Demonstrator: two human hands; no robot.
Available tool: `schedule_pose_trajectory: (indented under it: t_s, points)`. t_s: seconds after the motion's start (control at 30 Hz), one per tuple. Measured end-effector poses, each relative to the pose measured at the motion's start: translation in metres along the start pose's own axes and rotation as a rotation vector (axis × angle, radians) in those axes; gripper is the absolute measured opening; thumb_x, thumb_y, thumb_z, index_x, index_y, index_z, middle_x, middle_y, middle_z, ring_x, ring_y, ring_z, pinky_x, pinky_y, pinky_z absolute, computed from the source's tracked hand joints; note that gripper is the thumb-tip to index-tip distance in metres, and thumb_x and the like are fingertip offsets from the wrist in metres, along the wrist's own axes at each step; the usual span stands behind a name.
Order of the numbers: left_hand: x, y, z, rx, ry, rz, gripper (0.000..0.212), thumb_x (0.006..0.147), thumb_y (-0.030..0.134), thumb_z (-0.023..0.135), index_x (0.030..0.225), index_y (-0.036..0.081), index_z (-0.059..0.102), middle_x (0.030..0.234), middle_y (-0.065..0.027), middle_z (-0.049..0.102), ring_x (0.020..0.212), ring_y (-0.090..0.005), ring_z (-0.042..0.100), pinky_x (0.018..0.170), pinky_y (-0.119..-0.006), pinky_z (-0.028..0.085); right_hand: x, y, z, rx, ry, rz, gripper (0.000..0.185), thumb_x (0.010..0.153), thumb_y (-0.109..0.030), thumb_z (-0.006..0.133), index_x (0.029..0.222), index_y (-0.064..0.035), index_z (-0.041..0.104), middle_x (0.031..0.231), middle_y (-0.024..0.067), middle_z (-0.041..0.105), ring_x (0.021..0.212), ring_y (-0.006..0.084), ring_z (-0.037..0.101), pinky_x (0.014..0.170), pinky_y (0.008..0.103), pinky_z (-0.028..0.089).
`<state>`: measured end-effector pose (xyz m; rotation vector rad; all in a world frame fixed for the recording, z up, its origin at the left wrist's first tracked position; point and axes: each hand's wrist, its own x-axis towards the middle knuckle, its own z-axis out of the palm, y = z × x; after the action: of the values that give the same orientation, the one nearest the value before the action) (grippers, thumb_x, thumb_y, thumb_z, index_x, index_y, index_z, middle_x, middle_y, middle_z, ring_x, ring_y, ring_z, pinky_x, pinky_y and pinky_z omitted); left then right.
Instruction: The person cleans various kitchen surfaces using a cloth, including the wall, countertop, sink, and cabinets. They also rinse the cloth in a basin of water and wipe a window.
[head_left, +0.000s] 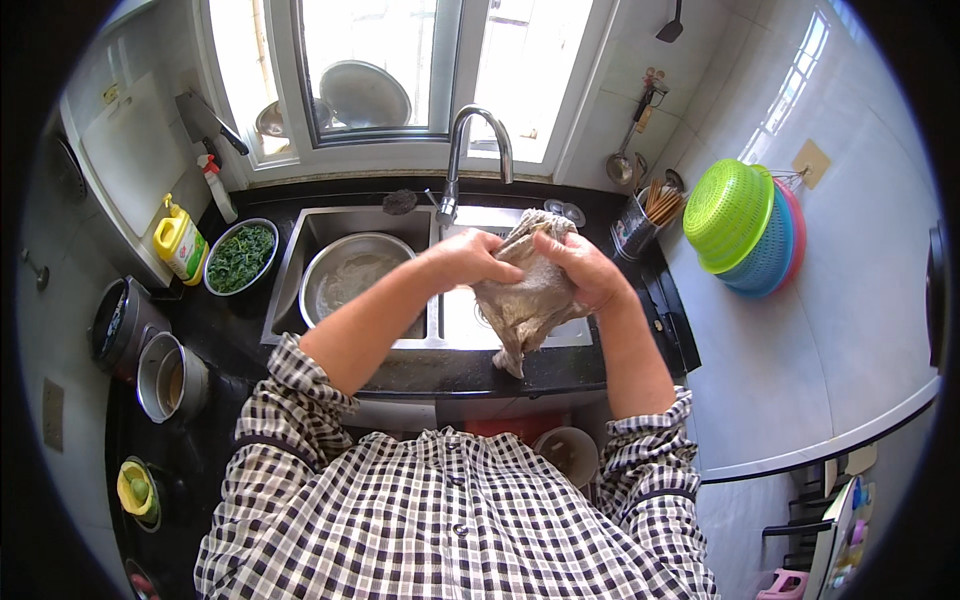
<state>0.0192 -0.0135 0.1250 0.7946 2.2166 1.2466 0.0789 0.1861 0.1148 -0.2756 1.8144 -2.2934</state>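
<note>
Both hands grip a crumpled grey-beige cloth (529, 289) above the right basin of a double steel sink (577, 334). My left hand (472, 261) pinches its left side, the thumb lying across the fabric. On the upper right side, my right hand (585, 270) clasps it with the thumb on top. One end of the cloth hangs down over the sink's front edge. Behind the hands rises a chrome faucet (484, 120). The left basin holds a round metal bowl (356, 274) with some cloudy liquid in it.
Left of the sink stand a bowl of leafy greens (241, 257), a yellow pump bottle (180, 241) and a metal pot (171, 379). A chopstick holder (637, 229) is at the back right. Colored colanders (731, 217) hang on the wall. A white bucket (568, 454) sits below the counter.
</note>
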Motion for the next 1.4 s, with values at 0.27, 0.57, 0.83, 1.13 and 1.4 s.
schedule_pose_trajectory:
  t_s: [0.27,0.57,0.83,1.13,1.4]
  points:
    - [-0.001,0.013,-0.051,-0.783,-0.042,0.183,0.027,0.088,0.025,0.064,0.109,0.008,0.057,0.100,-0.0040,0.060,0.091,-0.0148,0.059,0.081,-0.034,0.052,-0.019,-0.038,-0.073,0.000,0.023,-0.006,0.030,0.080,-0.002,0.060,0.109,0.0048,0.058,0.100,0.0091,0.064,0.089,0.0166,0.063,0.083,0.0296,0.051]
    - [0.030,0.012,-0.106,-0.169,0.239,-0.121,0.039,0.085,0.033,0.067,0.109,0.004,0.060,0.097,-0.0086,0.063,0.082,-0.0154,0.062,0.073,-0.031,0.054,0.047,-0.011,-0.082,-1.259,0.940,-0.537,0.026,0.080,-0.021,0.053,0.077,0.0024,0.063,0.083,0.0266,0.061,0.081,0.0427,0.059,0.074,0.0440,0.048]
    - [0.008,-0.005,-0.127,0.988,0.231,0.169,0.054,0.070,0.014,0.073,0.120,0.004,0.058,0.108,-0.0101,0.062,0.091,-0.0175,0.060,0.077,-0.029,0.051,0.059,-0.006,-0.097,0.034,0.619,-0.303,0.013,0.090,-0.019,0.052,0.090,-0.0106,0.063,0.083,0.0026,0.064,0.073,0.0169,0.064,0.066,0.0362,0.055]
    - [-0.043,-0.033,-0.111,0.754,0.370,0.198,0.019,0.069,0.017,0.073,0.076,0.002,0.066,0.075,-0.0092,0.062,0.076,-0.0212,0.060,0.070,-0.035,0.047,0.038,0.025,-0.078,-0.200,0.658,-0.428,0.022,0.097,-0.018,0.049,0.106,-0.0003,0.058,0.093,0.0041,0.063,0.079,0.0119,0.059,0.071,0.0266,0.049]
    - [-0.157,-0.145,0.009,0.714,-0.131,0.270,0.017,0.064,0.015,0.078,0.066,0.006,0.064,0.081,-0.0089,0.065,0.080,-0.0240,0.061,0.072,-0.037,0.045,-0.102,0.148,-0.023,-0.520,0.373,0.180,0.036,0.081,-0.012,0.066,0.111,0.0006,0.052,0.076,0.0009,0.053,0.069,0.0084,0.050,0.063,0.0241,0.044]
